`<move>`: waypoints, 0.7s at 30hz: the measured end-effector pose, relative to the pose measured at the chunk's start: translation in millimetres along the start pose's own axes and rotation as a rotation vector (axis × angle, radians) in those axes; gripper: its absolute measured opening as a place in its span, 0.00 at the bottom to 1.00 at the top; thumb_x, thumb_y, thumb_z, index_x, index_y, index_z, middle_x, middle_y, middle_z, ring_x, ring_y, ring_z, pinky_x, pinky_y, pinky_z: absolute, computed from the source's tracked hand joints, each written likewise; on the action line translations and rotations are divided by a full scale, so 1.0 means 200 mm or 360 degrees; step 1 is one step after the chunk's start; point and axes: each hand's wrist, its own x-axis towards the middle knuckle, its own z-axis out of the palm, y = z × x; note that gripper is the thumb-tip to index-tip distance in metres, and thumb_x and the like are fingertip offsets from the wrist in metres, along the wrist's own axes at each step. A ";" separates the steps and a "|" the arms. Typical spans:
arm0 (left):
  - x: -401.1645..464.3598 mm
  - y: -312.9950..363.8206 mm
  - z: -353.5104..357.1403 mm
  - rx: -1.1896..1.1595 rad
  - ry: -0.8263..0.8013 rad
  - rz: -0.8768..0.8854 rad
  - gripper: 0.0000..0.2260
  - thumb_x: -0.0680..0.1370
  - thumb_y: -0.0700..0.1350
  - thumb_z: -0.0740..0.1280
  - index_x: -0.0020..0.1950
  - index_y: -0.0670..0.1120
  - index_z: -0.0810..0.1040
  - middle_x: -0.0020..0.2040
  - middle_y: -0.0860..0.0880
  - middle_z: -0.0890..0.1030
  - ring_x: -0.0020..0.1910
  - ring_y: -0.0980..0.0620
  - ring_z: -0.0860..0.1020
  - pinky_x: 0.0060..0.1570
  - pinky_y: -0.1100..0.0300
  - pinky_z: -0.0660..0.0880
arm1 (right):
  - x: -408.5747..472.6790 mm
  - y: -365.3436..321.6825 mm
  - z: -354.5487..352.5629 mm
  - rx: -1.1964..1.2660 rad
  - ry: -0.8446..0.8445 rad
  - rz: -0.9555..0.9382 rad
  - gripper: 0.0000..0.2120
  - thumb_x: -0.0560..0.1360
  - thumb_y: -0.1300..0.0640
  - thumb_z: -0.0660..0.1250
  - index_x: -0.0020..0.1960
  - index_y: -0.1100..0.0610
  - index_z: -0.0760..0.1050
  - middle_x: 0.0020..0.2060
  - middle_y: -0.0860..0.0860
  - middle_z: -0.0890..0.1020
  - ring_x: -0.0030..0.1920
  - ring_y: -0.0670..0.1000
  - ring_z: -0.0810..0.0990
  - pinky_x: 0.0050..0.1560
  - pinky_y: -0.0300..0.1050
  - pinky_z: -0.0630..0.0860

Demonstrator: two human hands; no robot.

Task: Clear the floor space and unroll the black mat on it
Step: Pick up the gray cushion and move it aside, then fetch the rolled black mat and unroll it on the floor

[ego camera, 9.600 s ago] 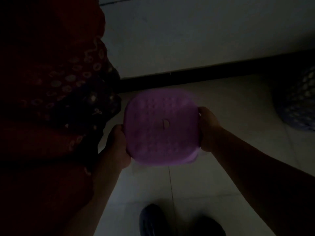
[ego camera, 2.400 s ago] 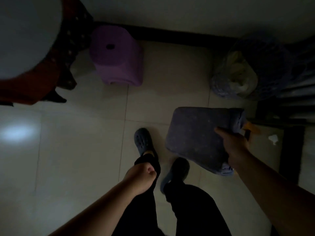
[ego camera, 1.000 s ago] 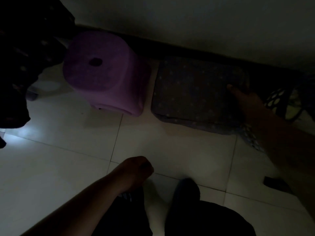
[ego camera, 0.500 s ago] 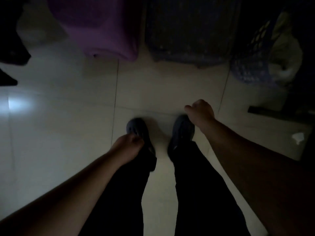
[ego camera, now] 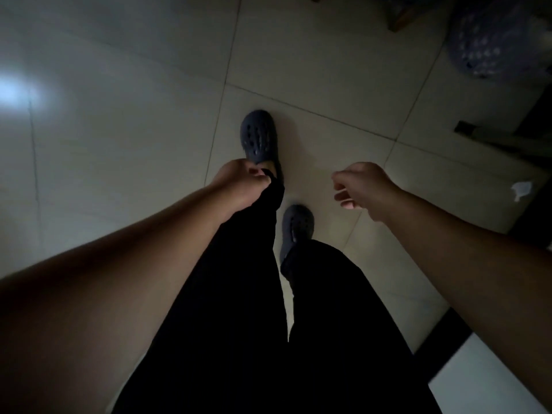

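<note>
The room is dim. I look straight down at pale floor tiles [ego camera: 119, 130] and my own legs in black trousers and dark perforated clogs [ego camera: 259, 135]. My left hand [ego camera: 240, 182] hangs in front of my left leg, its fingers curled shut, holding nothing. My right hand [ego camera: 361, 186] hovers over the tiles to the right, fingers loosely bent and apart, empty. No black mat is in view. The purple stool and the grey cushion are out of frame.
A perforated bluish laundry basket [ego camera: 490, 46] stands at the top right. A dark furniture edge [ego camera: 507, 138] and a white scrap [ego camera: 521, 189] lie at the right. A black skirting strip [ego camera: 442, 339] runs at the bottom right. Light glares on the tiles at left [ego camera: 18, 91].
The view has turned away from the wall, so the stool and cushion have left the frame. My right hand, which had set the cushion beside the stool, has drawn back empty.
</note>
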 end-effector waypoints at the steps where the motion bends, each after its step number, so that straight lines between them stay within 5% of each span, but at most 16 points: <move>1: -0.04 -0.04 0.03 0.0000 0.0024 0.0017 0.05 0.75 0.46 0.67 0.48 0.47 0.77 0.52 0.41 0.84 0.53 0.42 0.82 0.56 0.46 0.79 | -0.02 0.03 0.01 -0.0021 0.0001 -0.0012 0.06 0.75 0.55 0.67 0.45 0.58 0.77 0.42 0.55 0.82 0.39 0.54 0.83 0.37 0.43 0.78; 6: -0.35 -0.21 0.11 -0.0008 0.0092 0.0039 0.12 0.75 0.45 0.67 0.48 0.37 0.81 0.46 0.36 0.83 0.47 0.39 0.82 0.51 0.47 0.80 | -0.25 0.20 0.02 -0.0259 0.0024 -0.0108 0.03 0.73 0.57 0.65 0.42 0.57 0.76 0.37 0.54 0.80 0.33 0.51 0.81 0.32 0.40 0.76; 11: -0.84 -0.36 0.06 -0.0198 0.0268 0.0028 0.12 0.75 0.47 0.68 0.54 0.42 0.81 0.51 0.43 0.84 0.52 0.43 0.81 0.49 0.58 0.75 | -0.66 0.25 -0.03 -0.0552 0.0013 -0.0269 0.05 0.72 0.56 0.66 0.41 0.58 0.76 0.35 0.57 0.79 0.31 0.52 0.79 0.34 0.43 0.75; 15: -1.30 -0.53 -0.03 -0.0162 0.0288 -0.0040 0.12 0.75 0.50 0.64 0.44 0.41 0.80 0.45 0.40 0.83 0.48 0.42 0.81 0.46 0.54 0.75 | -1.04 0.19 -0.03 -0.0934 0.0016 -0.0389 0.10 0.70 0.55 0.66 0.38 0.63 0.76 0.34 0.59 0.79 0.37 0.58 0.80 0.38 0.49 0.74; 21: -1.83 -0.87 -0.03 -0.0748 0.0417 -0.0287 0.10 0.76 0.46 0.67 0.48 0.41 0.82 0.46 0.39 0.84 0.45 0.43 0.82 0.48 0.53 0.80 | -1.54 0.02 0.11 -0.1340 -0.0101 -0.0588 0.10 0.72 0.59 0.65 0.32 0.57 0.69 0.33 0.62 0.72 0.37 0.59 0.77 0.38 0.50 0.70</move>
